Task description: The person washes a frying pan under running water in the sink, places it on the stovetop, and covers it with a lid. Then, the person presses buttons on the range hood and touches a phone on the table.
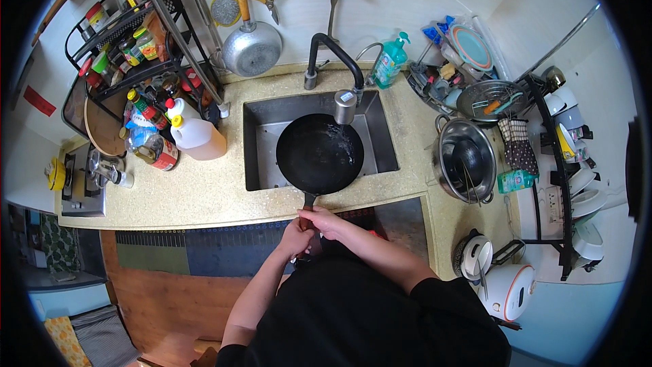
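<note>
Both my hands grip the wooden handle of a black frying pan over the stainless steel sink. My left hand wraps the handle nearer my body. Closer to the pan, my right hand closes on the same handle from the right. The tip of the black faucet, a metal spout head, hangs above the pan's upper right part. Water glistens on the pan's inner surface below it. Much of the sink's floor is hidden by the pan.
Plastic jugs and a spice rack stand left of the sink. Right of it are a steel pot, a dish rack and a rice cooker. A soap bottle stands behind; an aluminium pan hangs on the wall.
</note>
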`<state>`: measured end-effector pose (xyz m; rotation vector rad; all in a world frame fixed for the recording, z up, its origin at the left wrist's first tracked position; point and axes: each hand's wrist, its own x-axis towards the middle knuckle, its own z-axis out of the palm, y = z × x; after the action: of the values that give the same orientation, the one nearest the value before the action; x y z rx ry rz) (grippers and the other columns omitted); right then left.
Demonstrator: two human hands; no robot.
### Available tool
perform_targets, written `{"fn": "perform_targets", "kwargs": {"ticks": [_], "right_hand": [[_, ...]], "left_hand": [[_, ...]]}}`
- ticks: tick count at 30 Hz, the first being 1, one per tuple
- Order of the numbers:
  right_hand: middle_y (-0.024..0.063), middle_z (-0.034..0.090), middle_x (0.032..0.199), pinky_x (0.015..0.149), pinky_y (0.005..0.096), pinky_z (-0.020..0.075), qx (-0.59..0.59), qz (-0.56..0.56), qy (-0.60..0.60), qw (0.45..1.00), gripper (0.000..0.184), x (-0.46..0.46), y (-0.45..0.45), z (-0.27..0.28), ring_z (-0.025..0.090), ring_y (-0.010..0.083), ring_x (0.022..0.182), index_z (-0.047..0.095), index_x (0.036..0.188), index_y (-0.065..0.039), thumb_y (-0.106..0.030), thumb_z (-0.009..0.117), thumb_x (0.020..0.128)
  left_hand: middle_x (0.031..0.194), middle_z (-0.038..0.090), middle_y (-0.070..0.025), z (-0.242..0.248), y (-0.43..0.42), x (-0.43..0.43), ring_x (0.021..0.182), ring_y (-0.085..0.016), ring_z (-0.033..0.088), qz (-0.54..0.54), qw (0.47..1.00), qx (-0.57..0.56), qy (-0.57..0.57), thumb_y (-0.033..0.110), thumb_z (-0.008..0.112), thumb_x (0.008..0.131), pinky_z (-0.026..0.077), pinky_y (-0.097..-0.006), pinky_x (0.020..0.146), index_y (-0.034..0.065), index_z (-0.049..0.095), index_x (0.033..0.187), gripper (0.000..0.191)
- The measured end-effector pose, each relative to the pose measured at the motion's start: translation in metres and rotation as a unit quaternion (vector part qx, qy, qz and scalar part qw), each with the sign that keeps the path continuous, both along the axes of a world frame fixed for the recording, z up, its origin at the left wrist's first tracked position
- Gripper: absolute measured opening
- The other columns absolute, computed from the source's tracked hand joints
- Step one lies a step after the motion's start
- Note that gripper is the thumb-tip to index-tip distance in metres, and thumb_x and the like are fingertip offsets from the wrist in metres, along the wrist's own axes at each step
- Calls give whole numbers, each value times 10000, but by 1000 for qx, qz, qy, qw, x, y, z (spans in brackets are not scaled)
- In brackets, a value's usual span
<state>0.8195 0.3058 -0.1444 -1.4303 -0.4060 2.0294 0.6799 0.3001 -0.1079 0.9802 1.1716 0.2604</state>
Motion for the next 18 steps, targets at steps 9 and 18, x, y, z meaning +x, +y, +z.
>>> {"fn": "perform_targets", "kwargs": {"ticks": [9,18], "right_hand": [[-21,618,796,661,277,433,6,-6,-14,1000,217,-3,-1,-1,559,109,714,627,979,-134,-346,646,939],[-23,612,792,659,276,432,3,-4,-9,1000,225,-3,-1,1,556,109,712,628,985,-133,-353,647,938]], "left_hand": [[728,590,-69,4,0,0,495,-137,551,-3,1000,21,4,34,566,860,460,-297,420,-16,536,1042,191],[692,586,-61,1,-1,0,486,-133,548,1,1000,28,-1,30,563,854,450,-288,420,-8,543,1020,171]]}}
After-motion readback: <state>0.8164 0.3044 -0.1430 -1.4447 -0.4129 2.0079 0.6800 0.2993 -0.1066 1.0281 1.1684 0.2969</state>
